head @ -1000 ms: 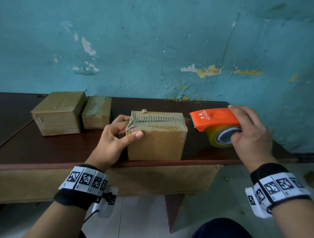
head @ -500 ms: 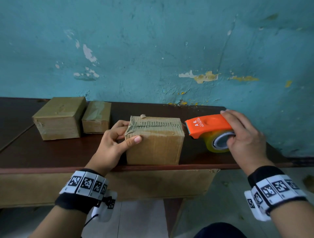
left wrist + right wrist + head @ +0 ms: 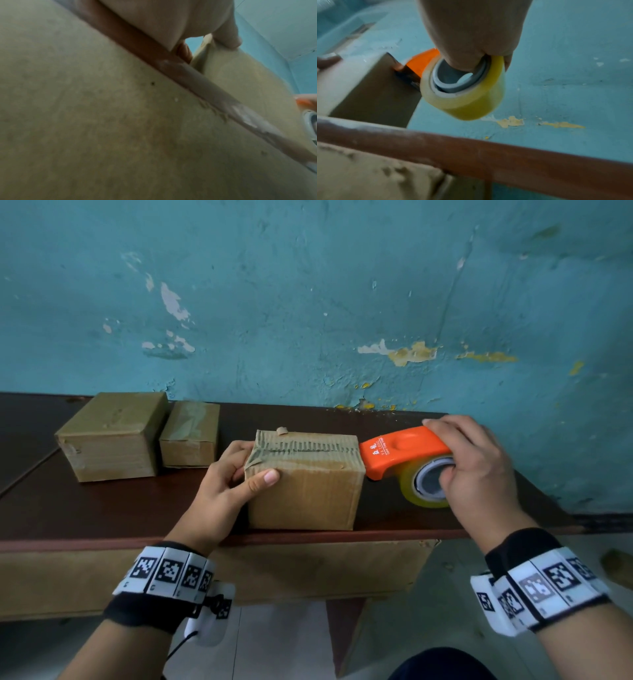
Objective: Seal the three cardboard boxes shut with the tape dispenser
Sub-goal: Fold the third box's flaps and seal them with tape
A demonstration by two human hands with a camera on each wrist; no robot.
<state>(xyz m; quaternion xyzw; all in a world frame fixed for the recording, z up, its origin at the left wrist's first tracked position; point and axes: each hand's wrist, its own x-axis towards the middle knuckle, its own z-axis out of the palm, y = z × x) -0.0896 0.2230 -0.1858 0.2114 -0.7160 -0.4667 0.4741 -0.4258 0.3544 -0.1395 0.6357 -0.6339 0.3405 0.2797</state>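
A brown cardboard box [image 3: 308, 487] stands near the front edge of the dark table [image 3: 102, 508], its top flaps closed along a rough seam. My left hand [image 3: 233, 477] grips its left end, thumb on the front face, fingers behind. My right hand [image 3: 476, 470] holds the orange tape dispenser [image 3: 400, 450] with its yellowish tape roll [image 3: 424, 487]; the dispenser's front end touches the box's upper right edge. In the right wrist view the tape roll [image 3: 467, 97] hangs under my right hand [image 3: 471, 33] beside the box [image 3: 373, 92]. The left wrist view shows the box [image 3: 240, 81] under my thumb.
Two more cardboard boxes, a larger one [image 3: 109, 436] and a smaller one [image 3: 190, 434], sit side by side at the table's back left. A peeling teal wall [image 3: 342, 302] rises right behind the table. The table's right end lies just past my right hand.
My right hand has carried the tape dispenser leftward until its front end meets the box's right top edge. My left hand keeps its hold on the box.
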